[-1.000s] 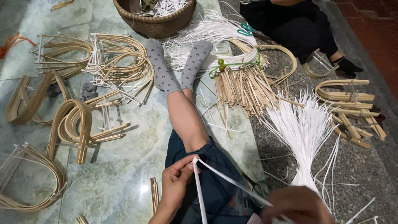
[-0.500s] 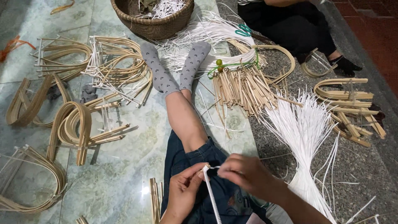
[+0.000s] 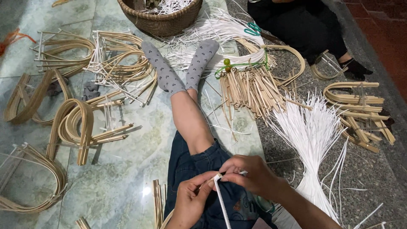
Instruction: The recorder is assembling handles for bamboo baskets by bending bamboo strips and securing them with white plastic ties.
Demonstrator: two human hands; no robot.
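Note:
My left hand [image 3: 191, 199] and my right hand [image 3: 250, 174] meet over my lap, both pinching a thin white plastic strip [image 3: 222, 203] that hangs down toward the bottom edge. The fingertips of both hands close on the strip's top end. A bundle of white strips [image 3: 311, 140] lies fanned out on the floor just right of my right arm. My legs in dark jeans and grey socks [image 3: 178, 70] stretch out ahead.
Bent bamboo handle bundles [image 3: 74, 125] lie across the green floor to the left. A heap of short bamboo sticks [image 3: 250, 89] sits right of my legs. A woven basket [image 3: 161, 19] stands at the top. Another person in dark clothes [image 3: 309, 29] sits top right near green scissors [image 3: 253, 29].
My right hand has come from the lower right up to my left hand, and both now pinch the strip's end together. The strip has gone from stretched out sideways to hanging down.

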